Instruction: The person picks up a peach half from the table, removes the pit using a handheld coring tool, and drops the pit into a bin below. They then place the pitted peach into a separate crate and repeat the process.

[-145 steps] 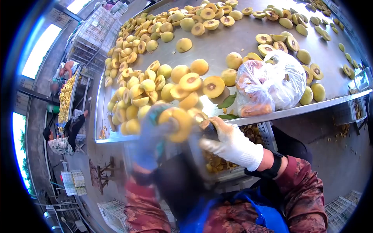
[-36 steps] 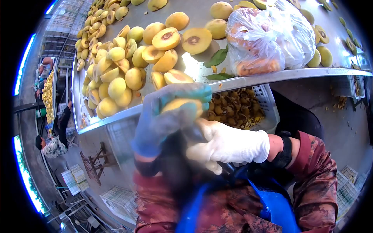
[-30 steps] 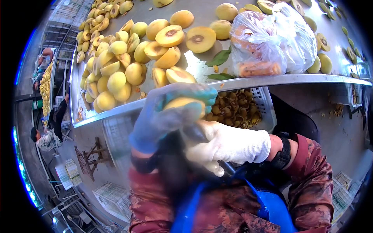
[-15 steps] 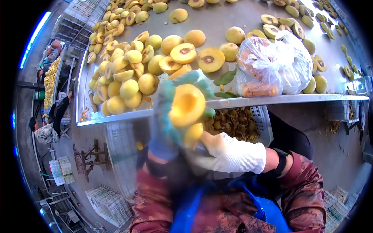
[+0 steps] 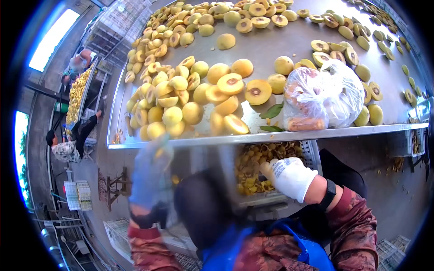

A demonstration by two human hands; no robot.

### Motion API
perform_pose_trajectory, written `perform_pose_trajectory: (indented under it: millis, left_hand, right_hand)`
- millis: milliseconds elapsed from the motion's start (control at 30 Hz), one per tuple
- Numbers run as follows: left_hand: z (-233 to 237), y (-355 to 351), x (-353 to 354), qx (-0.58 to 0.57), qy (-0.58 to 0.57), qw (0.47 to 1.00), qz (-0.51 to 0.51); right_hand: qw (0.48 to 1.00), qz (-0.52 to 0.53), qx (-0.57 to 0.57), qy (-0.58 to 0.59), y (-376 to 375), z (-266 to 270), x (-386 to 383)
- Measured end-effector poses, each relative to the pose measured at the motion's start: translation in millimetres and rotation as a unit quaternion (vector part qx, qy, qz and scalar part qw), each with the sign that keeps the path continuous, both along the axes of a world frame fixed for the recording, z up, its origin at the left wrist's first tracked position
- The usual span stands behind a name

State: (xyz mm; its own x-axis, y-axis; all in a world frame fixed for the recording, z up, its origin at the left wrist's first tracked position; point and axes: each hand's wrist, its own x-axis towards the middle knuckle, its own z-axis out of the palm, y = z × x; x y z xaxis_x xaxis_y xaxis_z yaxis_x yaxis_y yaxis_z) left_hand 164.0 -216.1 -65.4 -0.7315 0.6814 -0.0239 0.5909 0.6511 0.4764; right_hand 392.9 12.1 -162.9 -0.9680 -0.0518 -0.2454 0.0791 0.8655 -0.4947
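My left hand (image 5: pixel 153 169), in a blue and teal glove, is smeared by motion just below the table's front edge, beside the heap of yellow peaches (image 5: pixel 172 116). Its fingers are too blurred to read. My right hand (image 5: pixel 291 179), in a white knitted glove, is closed over a crate (image 5: pixel 312 156) of brown and yellow scraps (image 5: pixel 253 169). Whatever its curled fingers hold is hidden. A cut peach half (image 5: pixel 236 124) lies at the metal rim between the hands. Behind it, more halves show their pits, such as one peach half (image 5: pixel 258 92).
Peaches lie across the metal table (image 5: pixel 253 43). A knotted clear plastic bag (image 5: pixel 341 97) sits near its front edge, beside green leaves (image 5: pixel 271 111). A wooden stool (image 5: pixel 113 185) stands at left on the floor. A person (image 5: pixel 68 149) is farther off, near another peach-covered table.
The hands have parted: my left hand moved left, without the hollowed peach half visible in it, and my right hand moved right over the crate. Peach halves now show at the rim.
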Motion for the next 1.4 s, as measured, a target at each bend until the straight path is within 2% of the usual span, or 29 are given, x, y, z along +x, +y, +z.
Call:
perform_pose_trajectory:
  millis: [33, 100, 133, 233, 300, 367, 467, 567, 633, 700, 767, 833, 867, 967, 1000, 1067, 1100, 1167, 1233, 1267, 1300, 1367, 1400]
  left_hand:
    - [7.8, -12.4, -11.2, -0.299, 0.246, 0.921, -0.043]
    - [0.4, -23.7, -23.0, -0.259, 0.294, 0.919, -0.040]
    - [-1.2, -18.7, -26.3, -0.236, 0.317, 0.918, -0.040]
    - [-7.1, 48.1, -12.8, 0.024, 0.176, 0.977, -0.118]
    - [-20.5, 104.7, -2.9, 0.023, 0.137, 0.982, -0.128]
    - [-34.4, 147.2, 1.0, -0.090, 0.136, 0.974, -0.155]
    - [-60.7, 174.6, -6.8, -0.215, 0.109, 0.959, -0.146]
    - [-72.8, 172.1, -11.6, -0.169, 0.151, 0.962, -0.150]
    - [-70.8, 160.2, -21.0, -0.079, 0.119, 0.975, -0.171]
    - [-68.1, 142.5, -24.2, 0.040, 0.106, 0.968, -0.223]
    - [-48.7, 130.1, -9.4, 0.061, 0.096, 0.962, -0.248]
    - [-27.2, 120.7, 10.6, 0.099, 0.128, 0.938, -0.306]
    - [-21.6, 114.6, 22.6, 0.090, 0.123, 0.943, -0.296]
    - [-9.4, 106.3, 46.3, 0.096, 0.075, 0.943, -0.310]
    - [-10.1, 105.4, 46.6, 0.112, 0.077, 0.931, -0.340]
    - [-18.5, 99.5, 50.7, 0.248, -0.126, 0.926, -0.257]
    - [-21.1, 105.5, 61.8, 0.310, -0.234, 0.899, -0.204]
    - [-26.3, 117.5, 83.8, 0.463, -0.420, 0.776, -0.087]
    - [-39.6, 126.4, 93.2, 0.516, -0.506, 0.692, -0.008]
    - [-44.4, 125.2, 91.9, 0.509, -0.532, 0.676, 0.031]
    - [-49.1, 124.1, 90.4, 0.503, -0.557, 0.657, 0.072]
    - [-53.6, 131.7, 81.2, 0.506, -0.564, 0.643, 0.112]
    - [-55.7, 130.9, 79.9, 0.504, -0.535, 0.669, 0.109]
  right_hand:
    - [1.000, 0.000, -0.019, 0.010, -0.3, 2.4, 0.7]
    - [0.998, 0.001, -0.056, 0.029, -2.5, 13.5, 0.8]
    - [0.997, -0.003, -0.071, -0.017, -2.5, 23.4, -3.8]
    - [0.993, 0.033, -0.073, 0.082, 1.1, 28.7, -0.4]
    - [0.991, 0.045, -0.071, 0.105, 3.9, 32.9, -1.8]
    - [0.989, 0.014, -0.081, 0.126, 0.7, 16.8, -1.3]
    - [0.983, -0.029, -0.110, 0.141, 1.3, 10.1, -1.6]
    - [0.970, -0.059, -0.143, 0.189, 1.2, 4.5, -4.3]
    - [0.953, -0.119, -0.203, 0.193, 3.6, 6.7, -10.1]
    - [0.913, -0.223, -0.311, 0.143, 8.9, 26.0, -21.5]
    - [0.878, -0.320, -0.326, 0.146, 14.2, 42.6, -23.5]
    - [0.738, -0.384, -0.545, 0.101, 19.4, 44.5, -28.6]
    - [0.692, -0.384, -0.605, 0.084, 22.6, 47.6, -29.3]
    - [0.646, -0.362, -0.672, 0.022, 21.1, 51.0, -34.1]
    - [0.630, -0.329, -0.703, 0.035, 20.0, 49.0, -33.3]
    - [0.614, -0.297, -0.729, 0.058, 19.7, 44.7, -34.3]
    - [0.605, -0.281, -0.742, 0.070, 19.1, 43.9, -34.9]
    - [0.621, -0.301, -0.721, 0.064, 14.3, 50.9, -38.0]
    - [0.638, -0.321, -0.696, 0.074, 0.1, 52.5, -44.0]
    - [0.715, -0.315, -0.611, 0.130, -6.2, 42.4, -47.5]
    - [0.767, -0.308, -0.541, 0.156, -7.6, 34.5, -48.3]
    - [0.841, -0.303, -0.411, 0.177, -5.5, 31.3, -46.0]
    - [0.868, -0.301, -0.355, 0.172, -3.2, 32.8, -43.6]
